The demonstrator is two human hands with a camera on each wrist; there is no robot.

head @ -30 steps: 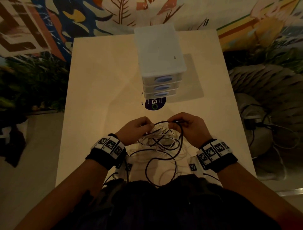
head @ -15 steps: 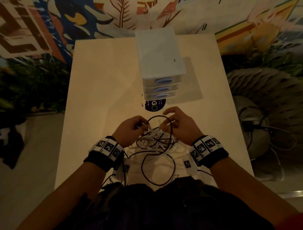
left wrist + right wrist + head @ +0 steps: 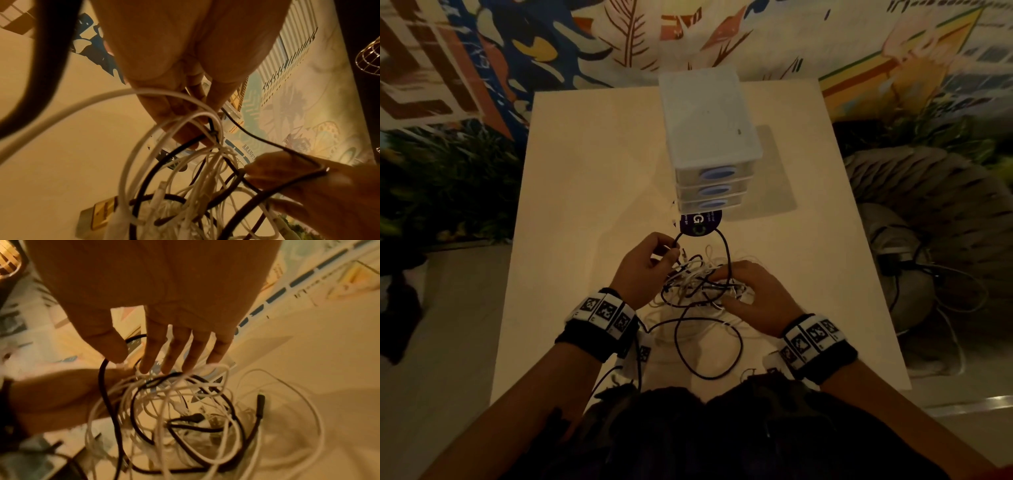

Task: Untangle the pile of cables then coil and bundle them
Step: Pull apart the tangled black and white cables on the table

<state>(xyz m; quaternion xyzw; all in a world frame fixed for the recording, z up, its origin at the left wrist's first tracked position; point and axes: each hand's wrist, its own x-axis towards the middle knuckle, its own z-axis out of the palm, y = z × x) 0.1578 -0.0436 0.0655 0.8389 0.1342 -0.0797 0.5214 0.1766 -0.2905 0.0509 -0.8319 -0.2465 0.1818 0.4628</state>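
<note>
White and black cables [image 3: 702, 281] were heaped in a tangle on the table [image 3: 585, 192], near the 3-drawer box [image 3: 710, 137]. A large "G" was printed on the round sticker [image 3: 700, 222]. A black cable [image 3: 724, 246] was pinched by the left hand [image 3: 645, 267], fingers curled. The right hand [image 3: 753, 294] was laid on the pile, fingers straight and spread.

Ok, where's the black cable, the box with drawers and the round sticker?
black cable [image 3: 726, 250]: head view, right side of its raised loop.
drawer box [image 3: 707, 116]: head view, its white top.
round sticker [image 3: 700, 224]: head view, its dark middle.
</note>
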